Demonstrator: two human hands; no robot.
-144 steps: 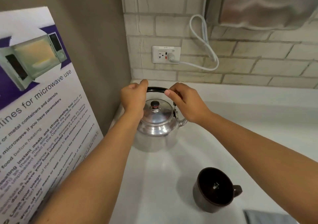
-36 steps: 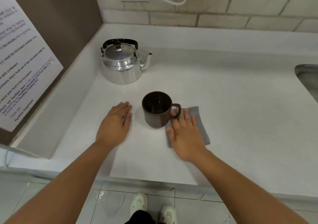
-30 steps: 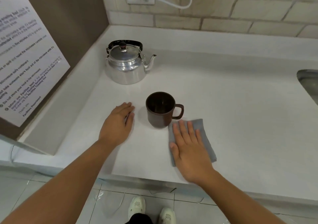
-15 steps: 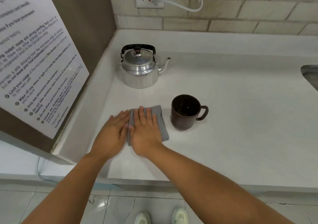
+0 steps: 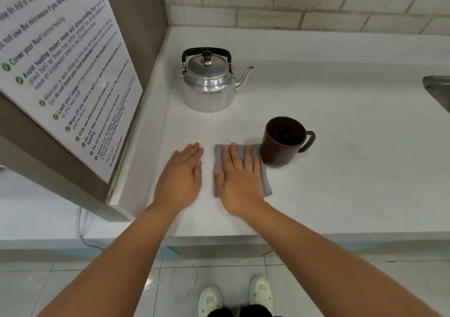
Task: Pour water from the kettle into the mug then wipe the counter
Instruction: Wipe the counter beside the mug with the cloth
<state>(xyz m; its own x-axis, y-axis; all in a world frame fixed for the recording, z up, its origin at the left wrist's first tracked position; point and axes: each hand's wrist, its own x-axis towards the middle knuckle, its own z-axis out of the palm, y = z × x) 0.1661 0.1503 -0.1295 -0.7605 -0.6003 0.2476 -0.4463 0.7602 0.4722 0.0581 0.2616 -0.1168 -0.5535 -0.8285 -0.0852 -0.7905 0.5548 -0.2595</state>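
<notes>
Right hand (image 5: 239, 177) pressed flat, unclenched, on grey cloth (image 5: 266, 185) near counter (image 5: 341, 182) front edge, mug (image 5: 283, 141) touching cloth's far right corner; left hand (image 5: 181, 173) flat, empty, beside.

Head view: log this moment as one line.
phase: wiping | right hand: flat on cloth | left hand: flat on counter | kettle: upright

Right hand: right hand (image 5: 239, 180) pressed flat, fingers spread, on a grey cloth (image 5: 266, 185)
Left hand: left hand (image 5: 181, 177) flat on the white counter (image 5: 353, 160), just beside
Mug: brown mug (image 5: 283, 141) touching the cloth's far right corner
Kettle: steel kettle (image 5: 209, 85) beyond both hands, upright
</notes>
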